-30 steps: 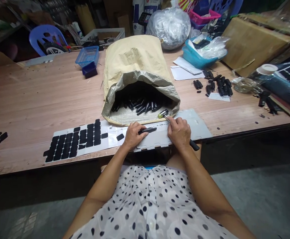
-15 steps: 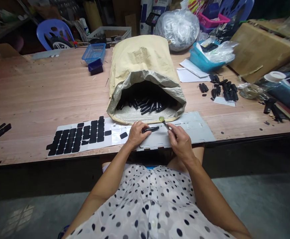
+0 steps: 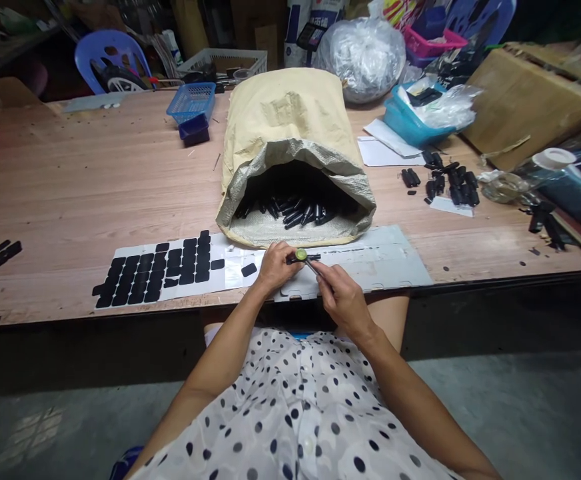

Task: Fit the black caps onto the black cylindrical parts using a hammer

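My left hand (image 3: 276,265) is closed on a thin black stick-shaped part (image 3: 310,257) that lies on a grey plastic sheet (image 3: 380,260) at the table's near edge. My right hand (image 3: 341,299) is closed round the handle of a small hammer (image 3: 303,257); its yellow-green head rests over the black part, right beside my left fingers. Just beyond my hands lies an open tan sack (image 3: 290,140) on its side, holding several more black stick parts (image 3: 290,212).
A white sheet of black adhesive pads (image 3: 155,270) lies left of my hands. Loose black parts (image 3: 443,180) sit at the right, near a turquoise tray (image 3: 410,123), a cardboard box (image 3: 525,93) and a dark roll (image 3: 570,190). A blue basket (image 3: 191,107) stands at the back.
My right hand has swung the hammer head from the sack's mouth leftward and down onto the black part in my left hand. The left hand has stayed put.
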The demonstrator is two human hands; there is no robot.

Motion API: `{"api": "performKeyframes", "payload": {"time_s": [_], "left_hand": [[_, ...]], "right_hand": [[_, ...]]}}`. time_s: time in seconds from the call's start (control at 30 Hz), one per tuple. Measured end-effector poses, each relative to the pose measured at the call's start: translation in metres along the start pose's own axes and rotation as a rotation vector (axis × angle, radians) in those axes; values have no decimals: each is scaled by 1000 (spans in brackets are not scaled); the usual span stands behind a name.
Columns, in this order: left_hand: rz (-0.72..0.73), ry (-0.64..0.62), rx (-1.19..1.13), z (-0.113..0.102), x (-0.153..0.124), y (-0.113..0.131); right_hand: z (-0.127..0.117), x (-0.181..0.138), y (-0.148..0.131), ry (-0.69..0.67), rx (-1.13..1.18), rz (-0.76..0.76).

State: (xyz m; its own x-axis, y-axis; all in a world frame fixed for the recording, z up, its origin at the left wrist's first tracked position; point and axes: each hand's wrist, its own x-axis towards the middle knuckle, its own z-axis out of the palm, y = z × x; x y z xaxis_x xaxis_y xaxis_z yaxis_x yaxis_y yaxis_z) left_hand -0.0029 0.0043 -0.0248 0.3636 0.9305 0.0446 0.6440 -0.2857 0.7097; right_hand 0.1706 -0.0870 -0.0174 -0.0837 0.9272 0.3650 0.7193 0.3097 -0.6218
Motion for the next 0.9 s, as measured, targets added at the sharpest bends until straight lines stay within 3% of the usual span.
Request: {"api": "performKeyframes", "payload": {"time_s": [0.47,0.9], "left_hand": [[7,76,83,4,-5,9],[-32,77,17,5,-3,6]], "right_hand": [[-17,6,5,160,91,16],[-8,0,14,77,73,15]]}}
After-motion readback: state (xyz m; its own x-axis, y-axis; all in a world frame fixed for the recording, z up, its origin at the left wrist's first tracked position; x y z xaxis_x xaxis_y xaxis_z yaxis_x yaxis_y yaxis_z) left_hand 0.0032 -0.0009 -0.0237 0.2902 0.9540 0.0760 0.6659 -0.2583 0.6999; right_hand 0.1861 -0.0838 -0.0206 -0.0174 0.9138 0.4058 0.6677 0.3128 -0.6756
